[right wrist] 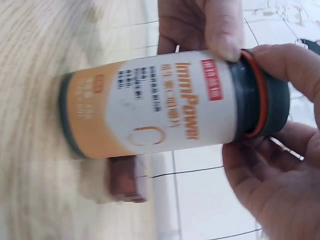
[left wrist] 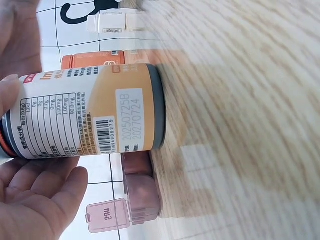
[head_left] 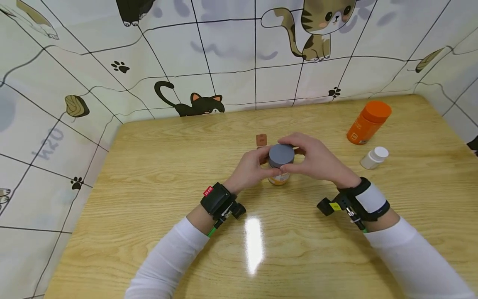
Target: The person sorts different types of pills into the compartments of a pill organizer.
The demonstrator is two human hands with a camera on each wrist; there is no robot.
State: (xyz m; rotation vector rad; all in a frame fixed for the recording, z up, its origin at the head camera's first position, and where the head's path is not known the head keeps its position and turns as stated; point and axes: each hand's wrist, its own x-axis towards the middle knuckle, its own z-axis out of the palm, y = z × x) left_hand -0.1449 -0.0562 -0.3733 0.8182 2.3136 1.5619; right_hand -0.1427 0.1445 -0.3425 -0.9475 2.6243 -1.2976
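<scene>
Both hands are at a vitamin C bottle [right wrist: 145, 105] with a white-and-orange label and a dark grey lid [head_left: 281, 154]. My left hand [head_left: 251, 168] grips the bottle from its left side, just under the lid. With thumb and fingers, my right hand [head_left: 317, 160] holds the lid from the right. An orange ring [right wrist: 261, 92] shows between the lid and the dark neck. The bottle stands upright, its base at or close to the tabletop. Behind it is a small translucent reddish-brown pill box [left wrist: 142, 192] with a raised lid flap [left wrist: 107, 215], partly hidden by the bottle.
To the right on the wooden table [head_left: 179, 166] stand a large orange bottle [head_left: 367, 122] and a small white bottle [head_left: 374, 158]. A wall covering with printed cats [head_left: 201, 106] borders the table's back and left side.
</scene>
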